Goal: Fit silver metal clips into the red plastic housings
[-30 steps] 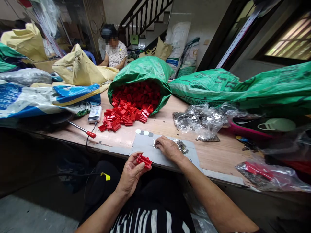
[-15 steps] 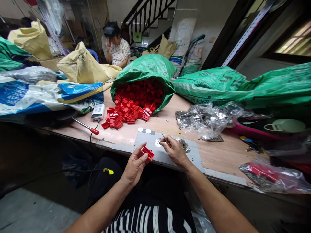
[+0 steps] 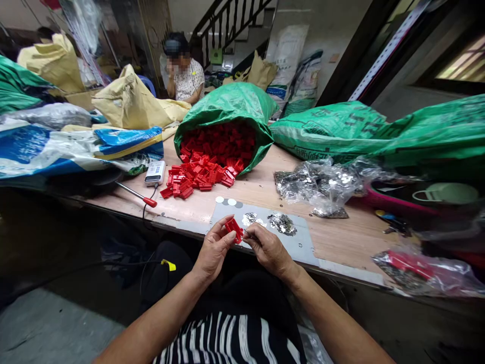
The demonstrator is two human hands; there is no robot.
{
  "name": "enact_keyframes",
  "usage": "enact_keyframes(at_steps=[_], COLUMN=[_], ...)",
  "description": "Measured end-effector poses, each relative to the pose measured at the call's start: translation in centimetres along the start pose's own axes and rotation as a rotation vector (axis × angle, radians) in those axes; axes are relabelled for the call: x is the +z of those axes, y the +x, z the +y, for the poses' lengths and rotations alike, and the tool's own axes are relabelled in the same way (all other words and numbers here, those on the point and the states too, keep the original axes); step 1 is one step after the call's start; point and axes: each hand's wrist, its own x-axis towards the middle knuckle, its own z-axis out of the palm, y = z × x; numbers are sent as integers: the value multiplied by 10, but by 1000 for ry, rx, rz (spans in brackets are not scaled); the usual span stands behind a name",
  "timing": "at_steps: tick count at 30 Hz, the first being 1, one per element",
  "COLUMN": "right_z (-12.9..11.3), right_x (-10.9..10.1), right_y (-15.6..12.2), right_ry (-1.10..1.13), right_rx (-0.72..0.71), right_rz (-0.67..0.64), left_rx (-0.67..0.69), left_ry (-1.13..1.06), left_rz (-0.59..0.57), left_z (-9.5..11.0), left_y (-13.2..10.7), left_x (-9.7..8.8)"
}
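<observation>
My left hand grips a small red plastic housing over the table's front edge. My right hand is pinched on a thin metal piece whose tip meets the red housing. Just beyond my hands, a grey metal sheet carries small heaps of shiny metal pieces. Further back, a green sack lies on its side and spills many red housings onto the wooden table.
A clear bag of metal parts lies right of the sack, and another clear bag at the near right. A red-handled screwdriver and a white device are at the left. Sacks crowd the back; another person sits behind.
My right hand lifted from the metal heap with a thin piece and came back to the red housing. My left hand raised and tilted the housing toward it.
</observation>
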Motion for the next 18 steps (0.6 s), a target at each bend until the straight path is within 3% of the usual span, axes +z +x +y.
enact_keyframes(at_steps=[8, 18], right_z=[2, 2], right_x=[-7, -10], right_y=[-5, -10], right_ry=[5, 28], right_rx=[-19, 16], right_rz=[-60, -85], left_rx=[64, 42], left_ry=[201, 205], left_rz=[-85, -112], left_z=[-3, -4], left_y=[0, 1], left_x=[-4, -3])
